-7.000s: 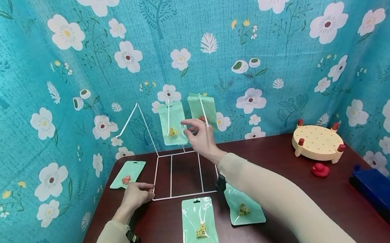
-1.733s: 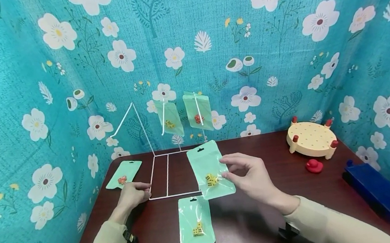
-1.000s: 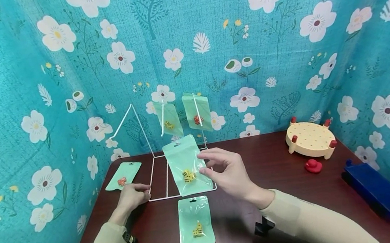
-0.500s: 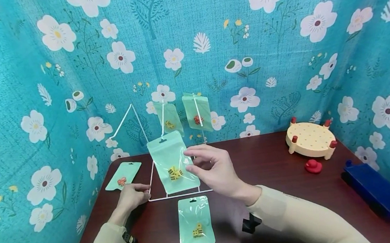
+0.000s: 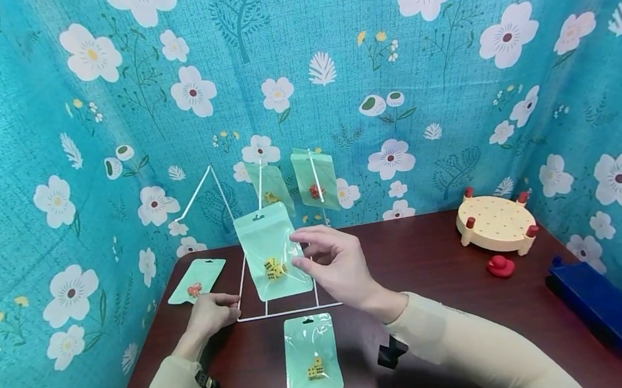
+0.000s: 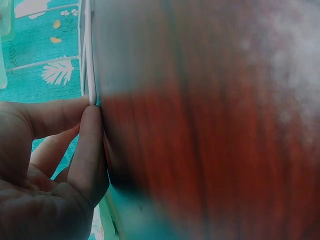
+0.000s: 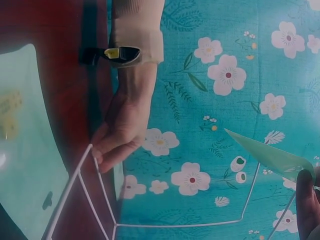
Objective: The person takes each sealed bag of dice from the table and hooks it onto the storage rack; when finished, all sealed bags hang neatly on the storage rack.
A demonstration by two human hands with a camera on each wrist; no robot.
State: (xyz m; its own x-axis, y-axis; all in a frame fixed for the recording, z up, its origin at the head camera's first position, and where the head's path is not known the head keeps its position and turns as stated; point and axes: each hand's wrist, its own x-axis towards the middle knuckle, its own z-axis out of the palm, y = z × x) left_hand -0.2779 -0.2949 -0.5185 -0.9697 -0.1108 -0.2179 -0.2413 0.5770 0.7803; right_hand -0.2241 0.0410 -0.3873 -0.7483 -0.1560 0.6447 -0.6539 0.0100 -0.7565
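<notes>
Your right hand point(image 5: 337, 268) pinches the held pouch point(image 5: 261, 240) by its right edge, fingertips narrow on it. The pouch lies left of those fingers, its long axis close to upright, its slotted end pointing up and leaning away from them. The slot point(image 5: 258, 218) sits above and left of the fingertips — right by the middle prong's point(image 5: 260, 183) tip; contact I cannot tell. Of your 2 hands the right is nearer — your left hand point(image 5: 211, 315), farther left and lower, grips the rack's point(image 5: 295, 312) front corner.
</notes>
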